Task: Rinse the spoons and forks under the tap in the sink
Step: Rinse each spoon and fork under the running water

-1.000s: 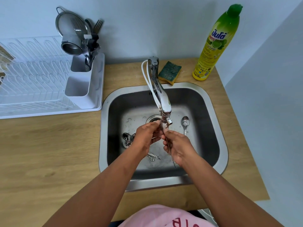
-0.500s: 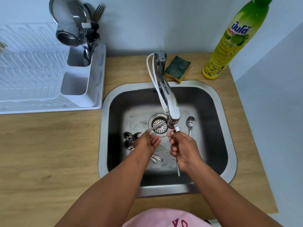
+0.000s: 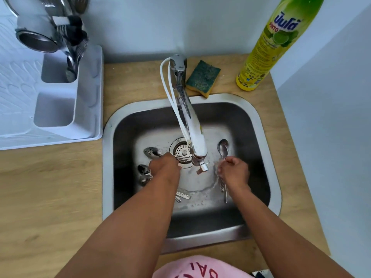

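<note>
At nine o'clock in the sink (image 3: 269, 157), our left hand (image 3: 166, 167) reaches among the loose spoons (image 3: 145, 173); we cannot tell whether its fingers are together. At three o'clock, our right hand (image 3: 233, 173) has its fingers clamped on a spoon (image 3: 223, 150) and other cutlery. We should bring each piece under the tap (image 3: 195, 137), turning it so water reaches both faces. The bottle (image 3: 275, 43) at one o'clock shows "700" near its base; its main label is not in Latin script.
</note>
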The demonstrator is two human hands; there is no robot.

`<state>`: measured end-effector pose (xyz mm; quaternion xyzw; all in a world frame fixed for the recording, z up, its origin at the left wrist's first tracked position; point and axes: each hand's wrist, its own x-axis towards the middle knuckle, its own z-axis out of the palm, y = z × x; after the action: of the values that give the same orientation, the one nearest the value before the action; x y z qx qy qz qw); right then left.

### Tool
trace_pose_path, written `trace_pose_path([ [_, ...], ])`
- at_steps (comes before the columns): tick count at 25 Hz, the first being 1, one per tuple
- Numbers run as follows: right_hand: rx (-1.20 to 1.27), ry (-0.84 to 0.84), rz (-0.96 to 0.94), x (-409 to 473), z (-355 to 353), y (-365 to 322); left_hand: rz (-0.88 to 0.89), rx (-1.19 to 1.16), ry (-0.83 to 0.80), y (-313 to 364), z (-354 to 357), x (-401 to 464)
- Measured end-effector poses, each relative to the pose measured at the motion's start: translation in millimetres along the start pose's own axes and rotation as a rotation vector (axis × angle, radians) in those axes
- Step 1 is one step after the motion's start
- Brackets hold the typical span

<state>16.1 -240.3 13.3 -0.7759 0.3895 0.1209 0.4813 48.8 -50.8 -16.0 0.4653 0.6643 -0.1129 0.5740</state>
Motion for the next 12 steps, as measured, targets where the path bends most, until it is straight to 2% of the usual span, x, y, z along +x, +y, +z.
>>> trace_pose_path([
  [2,-0.155,0.048,-0.062,12,-3,1,0.081,0.22,0.183,5,1,-5],
  [5,-0.444,0.06,-0.158,17,-2,3,0.191,0.392,0.237,8,1,-10],
  [8,-0.556,0.024,-0.181,21,0,1,0.212,0.432,0.235,14,1,-11],
  [12,-0.675,0.0,-0.242,15,-3,-12,0.163,0.321,0.183,27,-1,-9],
])
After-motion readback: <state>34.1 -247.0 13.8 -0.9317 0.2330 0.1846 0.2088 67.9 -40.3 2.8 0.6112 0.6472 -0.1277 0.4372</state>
